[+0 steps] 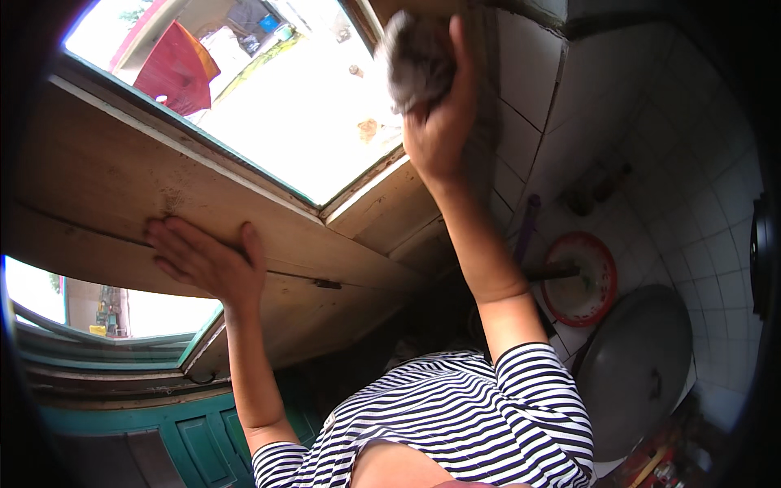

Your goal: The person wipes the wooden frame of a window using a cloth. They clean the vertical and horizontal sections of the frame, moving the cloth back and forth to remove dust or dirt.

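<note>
My right hand [442, 137] is raised and grips a crumpled greyish cloth [416, 64], blurred at its edges. The cloth is at the right side of the window frame, near the tiled wall; whether it touches the wood cannot be told. My left hand [207, 262] holds nothing. Its fingers are spread on the wooden panel [128, 165] below the bright window pane [287, 116], over a long seam in the wood. Dark smudges [174, 198] mark the panel just above those fingers.
A small metal latch [327, 283] sits along the seam. Lower left is a second window [165, 326] with a teal frame, above a teal panelled door [198, 448]. White tiles [525, 79] line the right. A red-rimmed basin [612, 274] and large grey lid [634, 378] stand below.
</note>
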The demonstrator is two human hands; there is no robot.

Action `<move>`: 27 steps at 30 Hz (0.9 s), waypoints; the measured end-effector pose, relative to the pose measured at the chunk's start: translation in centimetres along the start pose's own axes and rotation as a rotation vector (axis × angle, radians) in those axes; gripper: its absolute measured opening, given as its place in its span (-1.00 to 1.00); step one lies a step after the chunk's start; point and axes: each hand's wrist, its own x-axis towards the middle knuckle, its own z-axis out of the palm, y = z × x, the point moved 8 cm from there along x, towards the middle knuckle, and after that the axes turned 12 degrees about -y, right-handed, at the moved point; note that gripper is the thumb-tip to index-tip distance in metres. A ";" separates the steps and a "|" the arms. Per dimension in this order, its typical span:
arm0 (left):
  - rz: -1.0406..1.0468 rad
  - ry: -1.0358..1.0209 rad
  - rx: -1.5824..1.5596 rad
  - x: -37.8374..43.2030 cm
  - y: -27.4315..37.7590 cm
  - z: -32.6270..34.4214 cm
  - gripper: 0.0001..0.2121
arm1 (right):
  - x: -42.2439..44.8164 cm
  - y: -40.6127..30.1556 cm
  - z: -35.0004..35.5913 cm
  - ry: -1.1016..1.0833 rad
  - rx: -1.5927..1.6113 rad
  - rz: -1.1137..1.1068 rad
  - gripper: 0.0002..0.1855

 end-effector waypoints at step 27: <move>0.007 -0.009 -0.070 -0.3 -0.3 0.1 -0.09 | 9.5 -3.3 0.5 -0.187 -0.251 -0.330 -0.28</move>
